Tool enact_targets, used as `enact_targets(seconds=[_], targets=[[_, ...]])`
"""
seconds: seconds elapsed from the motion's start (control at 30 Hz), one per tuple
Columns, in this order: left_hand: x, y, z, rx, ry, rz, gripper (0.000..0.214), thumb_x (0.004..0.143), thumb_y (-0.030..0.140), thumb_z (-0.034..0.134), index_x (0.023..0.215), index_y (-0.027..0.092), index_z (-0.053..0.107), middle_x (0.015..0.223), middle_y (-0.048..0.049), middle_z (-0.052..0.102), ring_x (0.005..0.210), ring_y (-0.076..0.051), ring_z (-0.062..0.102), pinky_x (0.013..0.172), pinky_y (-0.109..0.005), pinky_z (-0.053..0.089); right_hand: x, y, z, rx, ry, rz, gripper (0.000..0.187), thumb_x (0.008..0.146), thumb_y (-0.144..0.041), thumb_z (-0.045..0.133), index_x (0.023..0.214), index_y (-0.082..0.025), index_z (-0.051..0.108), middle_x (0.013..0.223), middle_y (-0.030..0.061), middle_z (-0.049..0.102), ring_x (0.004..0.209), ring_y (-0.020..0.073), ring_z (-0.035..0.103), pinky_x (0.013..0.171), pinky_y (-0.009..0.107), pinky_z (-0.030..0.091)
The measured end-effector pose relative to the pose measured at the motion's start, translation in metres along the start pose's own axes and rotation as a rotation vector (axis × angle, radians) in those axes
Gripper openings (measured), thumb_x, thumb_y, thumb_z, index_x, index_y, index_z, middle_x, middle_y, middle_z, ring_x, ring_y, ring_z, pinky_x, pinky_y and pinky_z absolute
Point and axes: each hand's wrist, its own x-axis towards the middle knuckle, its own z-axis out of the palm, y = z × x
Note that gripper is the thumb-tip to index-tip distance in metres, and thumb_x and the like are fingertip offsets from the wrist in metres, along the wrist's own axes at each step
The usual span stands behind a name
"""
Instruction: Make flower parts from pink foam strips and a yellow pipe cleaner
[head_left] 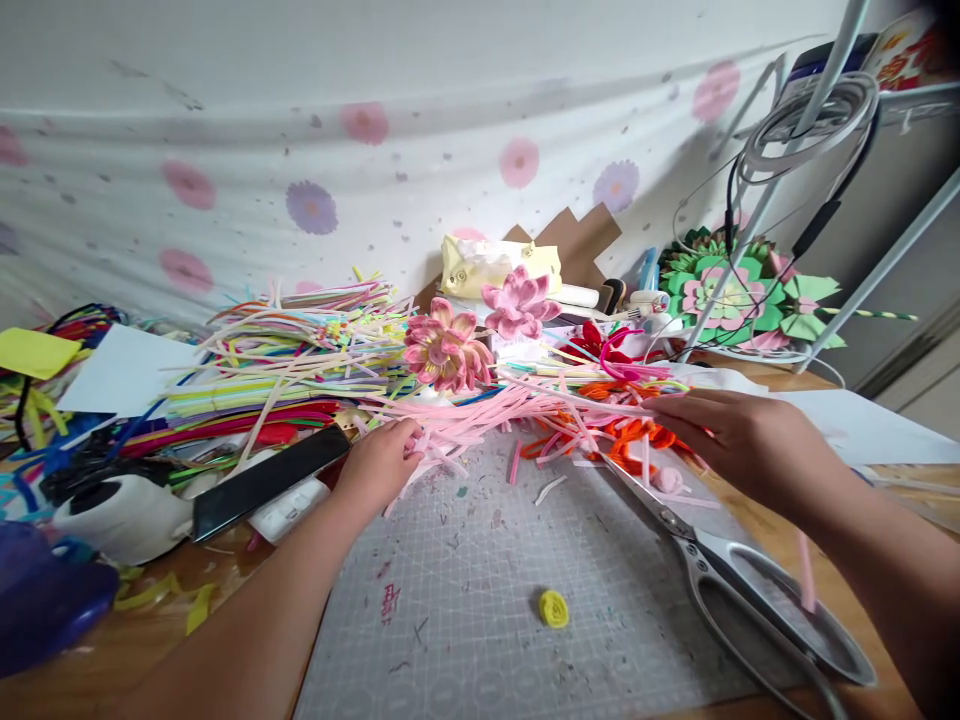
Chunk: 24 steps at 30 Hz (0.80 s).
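My left hand [379, 462] is closed on the near end of a bundle of pale pink pipe cleaners [495, 415] lying across the top of the grey cutting mat [480, 620]. My right hand [731, 432] reaches in from the right, its fingers pinched on the far ends of the same pink strands, above a heap of orange pipe cleaners [637, 438]. Two pink pipe-cleaner flowers [448, 348] stand just behind the bundle. Big steel scissors [742, 580] lie on the mat below my right forearm. A small yellow coil [553, 607] sits on the mat.
A pile of mixed coloured pipe cleaners [285, 370] fills the left back. A black phone [262, 480], a white roll [120, 515] and a purple object [37, 600] lie at the left. Green paper flowers [735, 295], a metal stand [810, 130] with cables and a cloth backdrop are behind.
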Motion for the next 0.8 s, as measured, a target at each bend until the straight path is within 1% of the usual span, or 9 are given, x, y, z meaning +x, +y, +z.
enact_targets(seconds=[0.13, 0.23, 0.33, 0.4, 0.47, 0.53, 0.6, 0.67, 0.8], targets=[[0.001, -0.002, -0.007, -0.079, 0.088, -0.03, 0.021, 0.074, 0.035, 0.056, 0.09, 0.021, 0.059, 0.083, -0.0019, 0.066, 0.068, -0.017, 0.06, 0.062, -0.027, 0.045, -0.028, 0.006, 0.001, 0.078, -0.114, 0.053, 0.03, 0.09, -0.037, 0.042, 0.1, -0.024, 0.066, 0.094, 0.0056, 0.07, 0.079, 0.0227, 0.066, 0.063, 0.032, 0.05], [-0.006, 0.007, -0.016, -0.115, 0.276, -0.068, 0.022, 0.084, 0.035, 0.044, 0.095, 0.019, 0.056, 0.089, -0.0052, 0.064, 0.076, -0.018, 0.06, 0.068, -0.029, 0.046, -0.035, -0.008, 0.001, 0.213, -0.23, 0.074, 0.03, 0.091, -0.036, 0.04, 0.101, -0.022, 0.065, 0.095, 0.0059, 0.069, 0.08, 0.0206, 0.065, 0.066, 0.03, 0.051], [-0.025, 0.036, -0.02, -0.204, 0.416, 0.147, 0.018, 0.086, 0.032, 0.045, 0.09, 0.019, 0.057, 0.089, -0.0056, 0.063, 0.086, -0.018, 0.059, 0.079, -0.03, 0.044, -0.035, -0.032, 0.001, 0.296, -0.312, 0.068, 0.03, 0.092, -0.035, 0.037, 0.1, -0.022, 0.063, 0.095, 0.0056, 0.068, 0.081, 0.0188, 0.064, 0.07, 0.03, 0.049], [-0.041, 0.061, -0.019, -0.299, 0.227, 0.398, 0.019, 0.085, 0.031, 0.049, 0.099, 0.021, 0.057, 0.098, -0.0049, 0.064, 0.095, -0.018, 0.057, 0.085, -0.029, 0.042, -0.033, -0.048, 0.001, 0.319, -0.343, 0.06, 0.03, 0.093, -0.035, 0.035, 0.099, -0.022, 0.063, 0.092, 0.0051, 0.067, 0.079, 0.0177, 0.063, 0.069, 0.028, 0.049], [-0.054, 0.081, -0.015, -0.343, -0.035, 0.484, 0.035, 0.082, 0.036, 0.055, 0.114, 0.023, 0.053, 0.109, -0.0048, 0.062, 0.1, -0.018, 0.056, 0.086, -0.027, 0.041, -0.03, -0.06, 0.003, 0.317, -0.36, 0.071, 0.031, 0.094, -0.035, 0.034, 0.099, -0.023, 0.063, 0.088, 0.0047, 0.067, 0.076, 0.017, 0.062, 0.067, 0.027, 0.048], [-0.059, 0.092, -0.01, -0.346, -0.224, 0.442, 0.028, 0.084, 0.036, 0.051, 0.108, 0.023, 0.058, 0.097, -0.0026, 0.066, 0.087, -0.016, 0.06, 0.075, -0.025, 0.043, -0.027, -0.065, 0.004, 0.31, -0.352, 0.098, 0.032, 0.094, -0.035, 0.034, 0.098, -0.022, 0.063, 0.084, 0.0048, 0.068, 0.073, 0.0169, 0.062, 0.064, 0.027, 0.047], [-0.057, 0.092, -0.006, -0.332, -0.33, 0.337, 0.025, 0.088, 0.035, 0.043, 0.085, 0.021, 0.063, 0.071, 0.0007, 0.065, 0.068, -0.014, 0.059, 0.061, -0.023, 0.041, -0.026, -0.06, 0.007, 0.317, -0.327, 0.142, 0.032, 0.093, -0.036, 0.035, 0.096, -0.022, 0.063, 0.083, 0.0048, 0.068, 0.072, 0.0172, 0.062, 0.062, 0.026, 0.046], [-0.052, 0.088, -0.004, -0.327, -0.388, 0.243, 0.031, 0.088, 0.036, 0.04, 0.07, 0.02, 0.061, 0.057, 0.0025, 0.06, 0.058, -0.013, 0.056, 0.054, -0.023, 0.036, -0.027, -0.049, 0.01, 0.316, -0.304, 0.203, 0.03, 0.092, -0.038, 0.038, 0.096, -0.022, 0.063, 0.083, 0.0047, 0.069, 0.071, 0.0177, 0.063, 0.061, 0.027, 0.047], [-0.045, 0.079, -0.005, -0.375, -0.446, 0.149, 0.029, 0.084, 0.036, 0.044, 0.066, 0.02, 0.06, 0.055, 0.0026, 0.06, 0.056, -0.014, 0.055, 0.052, -0.022, 0.035, -0.031, -0.025, 0.018, 0.334, -0.317, 0.231, 0.028, 0.089, -0.039, 0.043, 0.095, -0.021, 0.065, 0.088, 0.006, 0.069, 0.074, 0.0202, 0.064, 0.065, 0.03, 0.049]])
